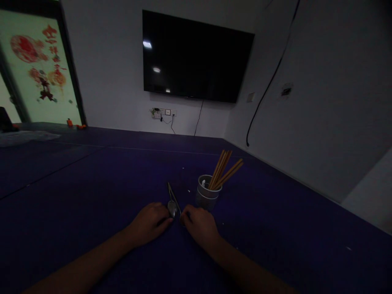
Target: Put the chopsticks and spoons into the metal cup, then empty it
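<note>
My left hand (152,222) rests low over the dark blue-purple surface, fingers curled, with its fingertips and thumb at the bowl of a metal spoon (172,208). That spoon's handle points away from me. Close beside it lies a second thin metal utensil (176,201), its handle also pointing away and its near end in the closed fingers of my right hand (200,225); a rounded edge there looks like a spoon bowl, mostly hidden. Just beyond my right hand stands a grey metal cup (207,199), holding several wooden chopsticks (221,170) and a small white-tipped item.
The purple surface (101,179) stretches to the wall, with small white scraps on it. A black cable (269,83) hangs down the right wall. Clear plastic sheeting (27,138) lies far left. A large television (196,57) hangs on the back wall above sockets and wires.
</note>
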`<state>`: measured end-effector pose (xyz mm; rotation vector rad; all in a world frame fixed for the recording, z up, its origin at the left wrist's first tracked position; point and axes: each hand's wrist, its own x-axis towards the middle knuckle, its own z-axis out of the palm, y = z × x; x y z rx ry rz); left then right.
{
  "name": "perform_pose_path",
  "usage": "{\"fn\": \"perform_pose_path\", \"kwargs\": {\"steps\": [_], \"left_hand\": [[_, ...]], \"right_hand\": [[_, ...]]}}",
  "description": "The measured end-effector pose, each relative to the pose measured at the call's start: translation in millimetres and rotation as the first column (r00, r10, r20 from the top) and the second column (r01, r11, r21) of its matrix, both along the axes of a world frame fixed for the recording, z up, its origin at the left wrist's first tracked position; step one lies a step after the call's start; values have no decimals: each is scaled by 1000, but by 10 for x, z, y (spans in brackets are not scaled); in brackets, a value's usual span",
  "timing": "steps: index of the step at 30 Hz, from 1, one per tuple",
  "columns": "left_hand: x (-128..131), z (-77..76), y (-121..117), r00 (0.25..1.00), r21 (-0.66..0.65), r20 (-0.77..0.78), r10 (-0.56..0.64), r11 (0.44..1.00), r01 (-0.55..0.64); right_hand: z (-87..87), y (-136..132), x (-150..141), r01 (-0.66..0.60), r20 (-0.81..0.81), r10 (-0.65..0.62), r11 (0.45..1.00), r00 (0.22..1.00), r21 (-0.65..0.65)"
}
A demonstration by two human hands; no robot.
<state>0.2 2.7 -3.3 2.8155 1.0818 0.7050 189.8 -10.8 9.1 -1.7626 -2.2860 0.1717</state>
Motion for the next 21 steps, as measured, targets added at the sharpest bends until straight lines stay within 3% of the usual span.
{"fn": "perform_pose_path", "kwargs": {"steps": [21], "left_hand": [[19, 16, -11, 999, -32, -19, 30, 999, -30]], "right_hand": [[-1, -3, 8, -25, -6, 25, 1000, 1000, 16]]}}
